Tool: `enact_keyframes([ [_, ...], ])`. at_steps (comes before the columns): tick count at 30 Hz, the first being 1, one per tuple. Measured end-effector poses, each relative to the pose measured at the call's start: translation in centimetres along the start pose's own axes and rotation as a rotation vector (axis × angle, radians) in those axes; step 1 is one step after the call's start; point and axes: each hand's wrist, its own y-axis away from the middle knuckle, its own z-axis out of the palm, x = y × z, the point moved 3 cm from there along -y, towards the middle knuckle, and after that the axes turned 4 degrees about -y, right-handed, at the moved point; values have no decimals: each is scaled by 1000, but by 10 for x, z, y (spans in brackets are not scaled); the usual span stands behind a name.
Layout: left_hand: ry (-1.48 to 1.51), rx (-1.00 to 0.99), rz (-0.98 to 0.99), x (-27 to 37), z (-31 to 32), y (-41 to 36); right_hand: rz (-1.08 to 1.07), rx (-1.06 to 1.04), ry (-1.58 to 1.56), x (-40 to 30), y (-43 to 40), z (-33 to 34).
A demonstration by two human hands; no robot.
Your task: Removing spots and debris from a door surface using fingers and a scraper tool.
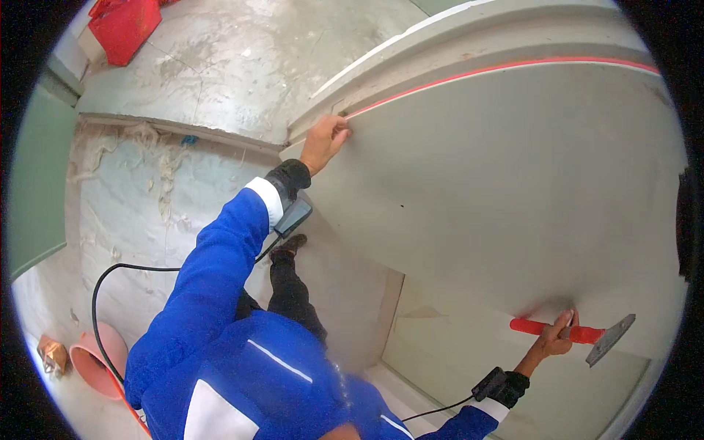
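My left hand (325, 144) is at the upper left edge of a large grey panel (473, 187), fingers bent and thumb close to them. The hand touches the near end of a thin red strip (467, 77) that runs along the panel's edge. Whether anything is pinched between the fingertips is hidden. My right hand (556, 336), low on the right, is wrapped around the red handle (588, 334) of a hammer-like hand tool. Its flat grey metal head (611, 340) points to the right, in front of the panel's lower part.
Pale, stained flooring (132, 209) with a raised step edge (187, 131) lies to the left. A pink bucket (91, 352) rests on its side at lower left, by a crumpled copper-coloured item (53, 356). A red bag (125, 33) lies top left. Black cables (137, 267) run from my wrists.
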Motion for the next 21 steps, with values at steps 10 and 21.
enact_keyframes([
  [10, -159, -78, 50, -18, 9, -2, -6, -43, 60, -2, -1, -4],
  [21, -224, -524, 7, -21, 19, 29, 39, -111, 230, -13, -3, -5],
])
